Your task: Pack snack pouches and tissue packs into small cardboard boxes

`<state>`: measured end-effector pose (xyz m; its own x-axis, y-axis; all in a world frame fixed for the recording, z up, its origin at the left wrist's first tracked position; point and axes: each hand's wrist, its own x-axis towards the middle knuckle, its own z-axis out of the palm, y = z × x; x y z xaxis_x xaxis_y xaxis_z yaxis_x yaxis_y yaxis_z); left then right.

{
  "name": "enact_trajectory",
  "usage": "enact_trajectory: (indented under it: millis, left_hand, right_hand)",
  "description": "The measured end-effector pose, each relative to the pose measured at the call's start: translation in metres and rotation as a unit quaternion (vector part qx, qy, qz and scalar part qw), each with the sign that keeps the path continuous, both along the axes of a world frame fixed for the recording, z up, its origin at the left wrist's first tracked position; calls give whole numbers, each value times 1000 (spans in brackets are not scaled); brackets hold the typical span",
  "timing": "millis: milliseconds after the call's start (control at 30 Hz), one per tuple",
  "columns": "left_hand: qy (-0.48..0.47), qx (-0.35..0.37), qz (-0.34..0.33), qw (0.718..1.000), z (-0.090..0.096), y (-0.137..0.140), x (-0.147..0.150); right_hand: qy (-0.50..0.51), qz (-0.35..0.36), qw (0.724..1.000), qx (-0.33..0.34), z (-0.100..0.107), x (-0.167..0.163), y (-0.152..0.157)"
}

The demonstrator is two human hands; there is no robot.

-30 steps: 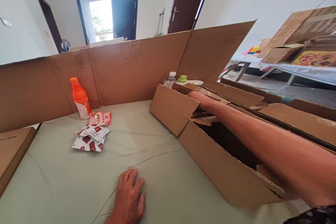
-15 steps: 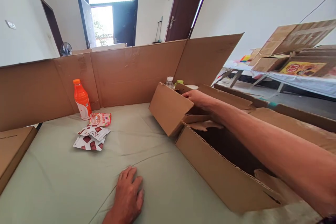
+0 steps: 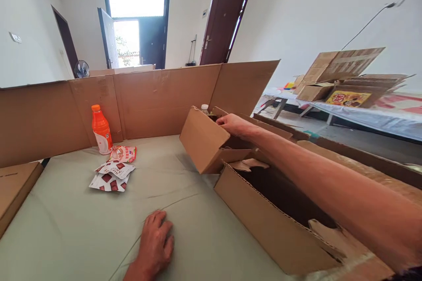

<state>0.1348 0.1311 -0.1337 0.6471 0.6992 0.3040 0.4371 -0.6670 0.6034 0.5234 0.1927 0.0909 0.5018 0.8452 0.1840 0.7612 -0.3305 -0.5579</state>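
Note:
My right hand (image 3: 228, 124) reaches across to a small brown cardboard box (image 3: 202, 138) and is closed on its upper edge; the fingertips are partly hidden inside. The box leans at an angle, just beyond a long open cardboard box (image 3: 263, 215) that my forearm passes over. My left hand (image 3: 154, 237) rests on the pale green table cover (image 3: 99, 228), fingers loosely bent and slightly apart, holding nothing. Farther off stand an orange bottle (image 3: 102, 129), a pink-and-white packet (image 3: 123, 153) and white packets with dark red squares (image 3: 112, 175), lying overlapped.
A tall cardboard panel (image 3: 165, 105) runs along the table's back edge. Behind the small box shows a clear bottle's white cap (image 3: 205, 107). Another flat cardboard box (image 3: 20, 189) sits at the left. Across the room, a covered table (image 3: 379, 118) bears more boxes.
The small box has turned slightly in my right hand, showing more of its near side, and hides more of the bottles behind. My left hand stays on the table. The view has shifted.

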Motion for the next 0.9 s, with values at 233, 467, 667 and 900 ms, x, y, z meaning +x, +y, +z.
enact_trajectory:
  millis: [233, 467, 667, 900]
  left_hand:
    - [-127, -89, 96, 983, 22, 17, 12]
    - [-221, -19, 179, 958, 92, 15, -10]
    - [-70, 228, 123, 963, 157, -28, -78]
    - [-43, 222, 47, 973, 159, -100, -121]
  right_hand:
    - [-44, 123, 991, -35, 15, -54, -9]
    - [-53, 402, 913, -34, -9, -157, -40]
    - [-51, 644, 763, -7, -29, -207, -84]
    - [-82, 608, 776, -148, -24, -218, -117]
